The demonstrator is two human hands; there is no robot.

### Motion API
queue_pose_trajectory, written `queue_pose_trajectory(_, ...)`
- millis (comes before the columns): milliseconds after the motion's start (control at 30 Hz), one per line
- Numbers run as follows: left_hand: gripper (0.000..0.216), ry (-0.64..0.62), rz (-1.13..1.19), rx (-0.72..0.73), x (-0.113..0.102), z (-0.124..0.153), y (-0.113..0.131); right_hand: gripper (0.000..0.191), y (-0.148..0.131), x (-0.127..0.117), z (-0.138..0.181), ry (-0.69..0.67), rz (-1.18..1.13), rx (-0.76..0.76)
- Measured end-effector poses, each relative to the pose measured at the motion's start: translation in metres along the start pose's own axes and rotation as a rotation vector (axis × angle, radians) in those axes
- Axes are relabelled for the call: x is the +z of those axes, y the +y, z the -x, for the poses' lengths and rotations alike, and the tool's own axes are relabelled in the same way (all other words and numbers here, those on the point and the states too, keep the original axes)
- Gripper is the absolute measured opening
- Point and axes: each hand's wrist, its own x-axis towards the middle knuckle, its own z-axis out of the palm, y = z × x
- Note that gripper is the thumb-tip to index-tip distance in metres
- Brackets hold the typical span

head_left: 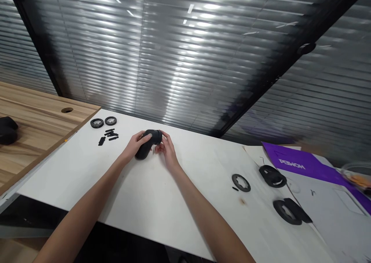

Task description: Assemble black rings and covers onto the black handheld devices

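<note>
Forearms [87,212], left hand [135,146], right hand [167,149], clasping black housing [152,136]

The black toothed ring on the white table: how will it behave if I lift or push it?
The black toothed ring looks thin, so it is probably light. Lying flat on the white table, it would likely slide, not roll. Its narrow inner teeth may be fragile.

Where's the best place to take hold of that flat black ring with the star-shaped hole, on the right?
Probably its outer edge, coming from above: the right hand could put a thumb through the star-shaped hole and pinch the black ring with a finger outside. It lies flat on the white table, leaving little room underneath, while the hole gives the thumb a way in.
</note>
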Motion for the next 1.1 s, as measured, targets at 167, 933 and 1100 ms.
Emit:
queue_pose_trajectory(167,0.077,0.082,0.035,0.1,0.0,0.0,0.001,0.058,-0.002,0.001,0.001,0.01,-0.024,-0.004)
queue_pose_trajectory(933,0.086,0.074,-0.344,0.241,0.005,0.003,-0.006,0.055,-0.001,0.002,0.001,-0.035,0.006,-0.006)
queue_pose_trajectory(1100,0.074,0.054,-0.359,0.277,0.005,0.001,-0.01,0.049,-0.005,0.002,0.003,-0.051,0.0,-0.018)
